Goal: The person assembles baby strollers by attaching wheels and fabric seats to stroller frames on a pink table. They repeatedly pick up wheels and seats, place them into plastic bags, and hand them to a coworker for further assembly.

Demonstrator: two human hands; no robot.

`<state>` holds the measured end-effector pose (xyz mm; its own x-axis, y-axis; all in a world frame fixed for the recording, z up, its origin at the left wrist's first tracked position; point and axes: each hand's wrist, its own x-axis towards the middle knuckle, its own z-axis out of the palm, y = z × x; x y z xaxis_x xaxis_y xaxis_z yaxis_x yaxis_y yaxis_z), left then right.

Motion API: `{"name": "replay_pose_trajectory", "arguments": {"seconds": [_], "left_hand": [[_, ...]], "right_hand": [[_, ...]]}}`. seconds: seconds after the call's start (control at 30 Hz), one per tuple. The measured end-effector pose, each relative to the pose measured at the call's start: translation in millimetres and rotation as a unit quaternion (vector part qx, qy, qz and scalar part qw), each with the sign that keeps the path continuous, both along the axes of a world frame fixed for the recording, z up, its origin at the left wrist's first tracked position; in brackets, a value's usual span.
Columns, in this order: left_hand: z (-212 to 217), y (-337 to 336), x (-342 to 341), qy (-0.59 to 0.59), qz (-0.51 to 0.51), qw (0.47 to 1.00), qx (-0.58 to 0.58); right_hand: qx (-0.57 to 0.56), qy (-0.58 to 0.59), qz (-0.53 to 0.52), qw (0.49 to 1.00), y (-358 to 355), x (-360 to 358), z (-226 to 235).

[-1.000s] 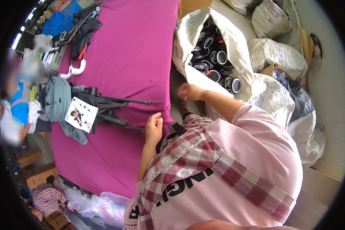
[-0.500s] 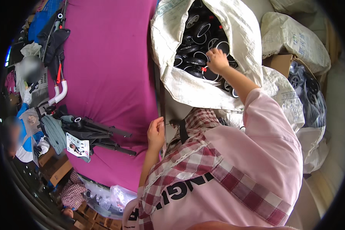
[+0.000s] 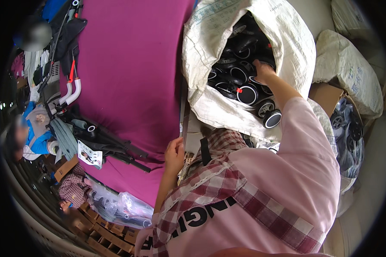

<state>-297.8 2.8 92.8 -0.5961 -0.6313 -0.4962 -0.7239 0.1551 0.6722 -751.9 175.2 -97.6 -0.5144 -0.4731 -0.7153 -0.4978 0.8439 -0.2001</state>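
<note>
My right hand (image 3: 265, 73) reaches into a large white woven sack (image 3: 294, 38) of black wheels. Its fingers are curled down against a black wheel in the pile, with the tips partly hidden. Several wheels with white rings (image 3: 247, 94) lie around it, and one wheel (image 3: 272, 118) sits at the sack's near lip. My left hand (image 3: 174, 153) is by the edge of the purple-covered table (image 3: 128, 64), its fingers loosely curled in, and nothing shows in them.
A folded dark stroller frame (image 3: 111, 139) with a printed card (image 3: 89, 155) lies on the table's left. More sacks (image 3: 349, 73) and bagged wheels (image 3: 347, 128) stand at the right. Other people (image 3: 38, 132) are beyond the table, at left. A clear plastic bag (image 3: 128, 205) lies at the table's near end.
My right hand has gone deeper into the wheels and its fingers have curled down. Wheels near the sack's lip have shifted. My left hand stays by the table edge. The whole view has turned slightly.
</note>
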Motion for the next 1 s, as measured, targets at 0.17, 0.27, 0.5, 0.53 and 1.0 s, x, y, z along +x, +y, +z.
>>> {"name": "replay_pose_trajectory", "arguments": {"seconds": [0.17, 0.27, 0.5, 0.53, 1.0], "left_hand": [[-12, 16, 46, -0.03, 0.055, 0.998, 0.014], [-16, 25, 68, -0.044, 0.073, 0.996, 0.025], [-1, 32, 107, 0.003, 0.111, 0.994, -0.002], [-3, 34, 120, 0.017, 0.11, 0.994, -0.011], [71, -3, 254, 0.227, 0.152, 0.86, -0.431]], "right_hand": [[-0.072, 0.068, -0.142, 0.985, -48, -22, 41], [0.035, 0.093, -0.009, 0.995, -89, -41, 31], [-0.009, 0.106, -0.078, 0.991, -42, 55, -14], [-0.043, 0.106, -0.085, 0.99, -18, 83, -20], [-0.381, 0.053, 0.267, 0.884, -133, 415, 273]]}}
